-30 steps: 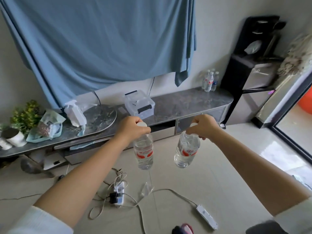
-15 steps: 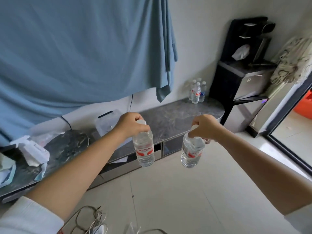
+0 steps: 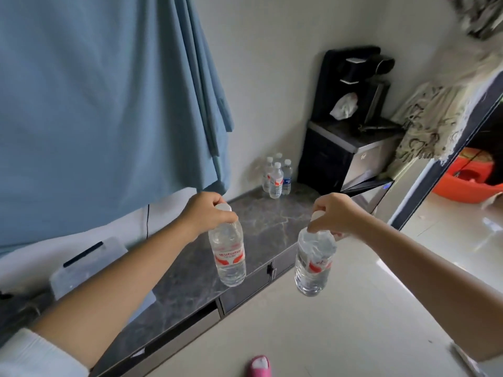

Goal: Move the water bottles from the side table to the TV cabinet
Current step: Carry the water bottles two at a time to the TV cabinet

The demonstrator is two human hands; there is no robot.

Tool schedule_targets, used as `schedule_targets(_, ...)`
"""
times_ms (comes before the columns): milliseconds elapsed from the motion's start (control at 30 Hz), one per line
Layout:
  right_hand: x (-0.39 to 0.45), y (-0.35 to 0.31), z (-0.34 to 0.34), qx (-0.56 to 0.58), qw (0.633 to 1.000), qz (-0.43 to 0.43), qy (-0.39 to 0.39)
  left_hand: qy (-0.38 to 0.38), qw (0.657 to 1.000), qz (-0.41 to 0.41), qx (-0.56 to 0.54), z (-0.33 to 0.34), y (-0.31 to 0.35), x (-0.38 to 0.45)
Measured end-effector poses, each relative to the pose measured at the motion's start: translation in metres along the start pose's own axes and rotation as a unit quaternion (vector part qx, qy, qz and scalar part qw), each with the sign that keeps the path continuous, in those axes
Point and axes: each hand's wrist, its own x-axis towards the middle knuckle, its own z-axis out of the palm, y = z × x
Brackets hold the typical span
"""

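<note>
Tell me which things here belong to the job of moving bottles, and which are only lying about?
Belong to the job:
- bottle in left hand
- bottle in right hand
- TV cabinet
- bottle group on the cabinet

Only lying about:
- blue cloth
- clear plastic box
- black dispenser
- orange basin
- pink slipper
</note>
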Motion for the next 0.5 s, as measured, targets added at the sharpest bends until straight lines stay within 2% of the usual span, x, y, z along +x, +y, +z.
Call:
schedule_targets(133, 0.069, 0.007, -0.033, -0.027, 1.000, 0.008, -0.004, -0.035, 0.999, 0.025, 0.024, 0.009, 0.022, 0.081)
schedule_targets(333, 0.150, 0.040, -0.064, 0.016, 0.999, 0.036, 0.034, -0.046, 0.990, 0.107, 0.076, 0.034, 0.050, 0.172)
schedule_targets(500, 0.225, 0.066, -0.080, 0.053, 0.996, 0.057, 0.048, -0.027, 0.997, 0.065, 0.011, 0.065, 0.061, 0.245)
